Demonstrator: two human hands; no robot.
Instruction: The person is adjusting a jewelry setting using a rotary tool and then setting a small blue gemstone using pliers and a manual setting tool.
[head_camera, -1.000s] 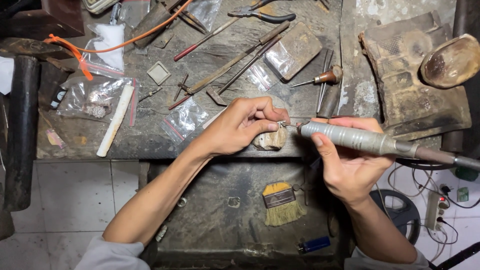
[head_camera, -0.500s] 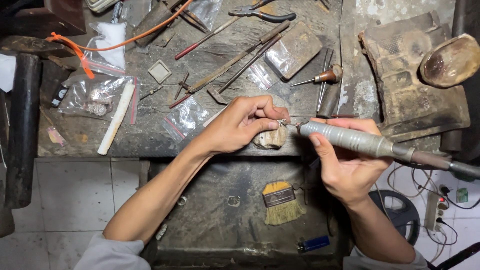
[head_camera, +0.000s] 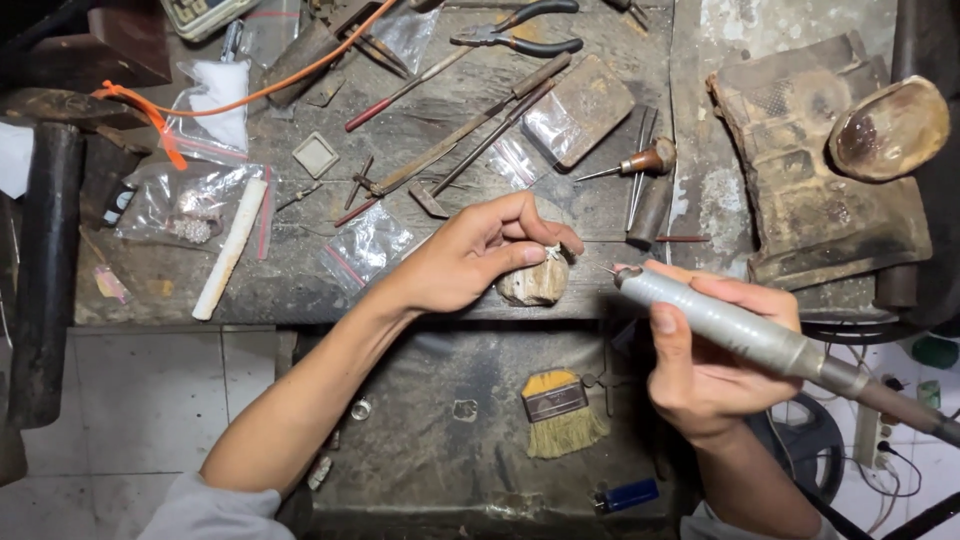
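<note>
Left hand (head_camera: 470, 258) pinching a small pale piece (head_camera: 551, 252) in its fingers against a worn peg (head_camera: 535, 282) at the desk (head_camera: 450, 300) edge, right hand (head_camera: 715, 365) gripping a grey rotary handpiece (head_camera: 720, 322), tip just beside the piece.

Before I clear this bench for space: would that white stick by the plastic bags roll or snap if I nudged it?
The white stick looks round and straight, so it would probably roll on the wooden bench. It seems rigid, perhaps brittle like chalk or wax. It lies against a plastic bag, which might stop it rolling.
</note>
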